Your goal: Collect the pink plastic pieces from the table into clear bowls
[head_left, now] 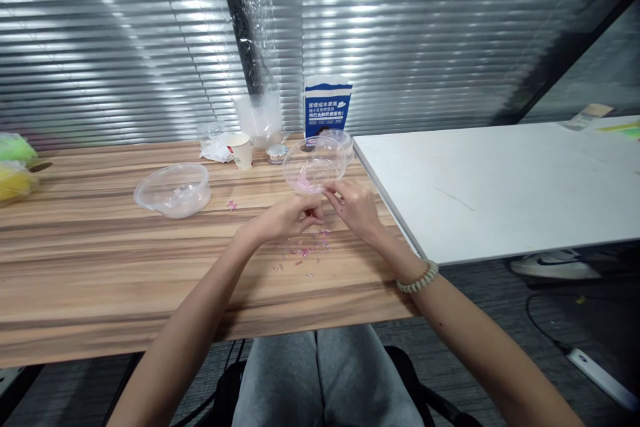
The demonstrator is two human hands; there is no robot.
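A clear plastic bowl [336,161] stands in front of me with small pink pieces [303,183] inside. At its near rim is my right hand [354,208], thumb and fingertips pinched together; whatever they hold is too small to make out. My left hand [296,215] is just below the bowl, over the table, its fingers curled closed and their contents hidden. Under my hands, loose pink and shiny bits [306,251] lie scattered on the wooden table [125,273]. A small pink cluster [232,205] rests farther left.
Another clear bowl [173,193] stands to the left. Behind are a paper cup [241,151], a small round container [277,154], crumpled tissue [216,147] and a blue packet [327,109]. A white table [500,187] adjoins on the right. Yellow and green bags [15,180] sit far left.
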